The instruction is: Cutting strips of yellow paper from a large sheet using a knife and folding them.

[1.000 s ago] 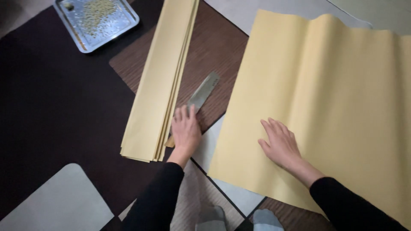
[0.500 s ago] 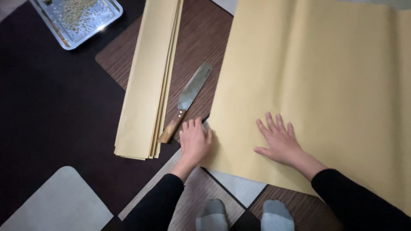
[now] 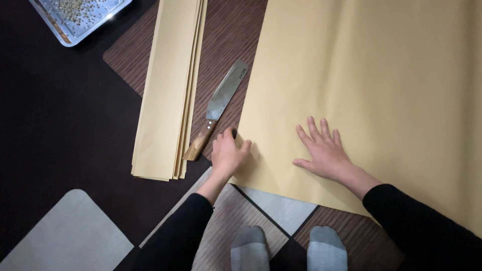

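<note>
A large yellow-tan paper sheet (image 3: 371, 85) lies spread on the floor mats at the right. My right hand (image 3: 324, 150) presses flat on it, fingers spread. My left hand (image 3: 227, 153) rests at the sheet's left edge near its lower corner, fingers curled on the paper's border; whether it pinches the edge is unclear. Just left of that hand lies a wide-bladed knife (image 3: 217, 108) with a wooden handle, untouched. A stack of long folded strips of the same paper (image 3: 168, 90) lies left of the knife.
A metal tray (image 3: 80, 17) holding small grains sits at the top left. Dark, wood-grain and grey mats (image 3: 65, 236) cover the floor. My two grey-socked feet (image 3: 286, 248) show at the bottom edge.
My left hand left the knife handle and moved right to the big sheet's edge. My right hand stayed flat on the sheet. The view shifted closer to the sheet.
</note>
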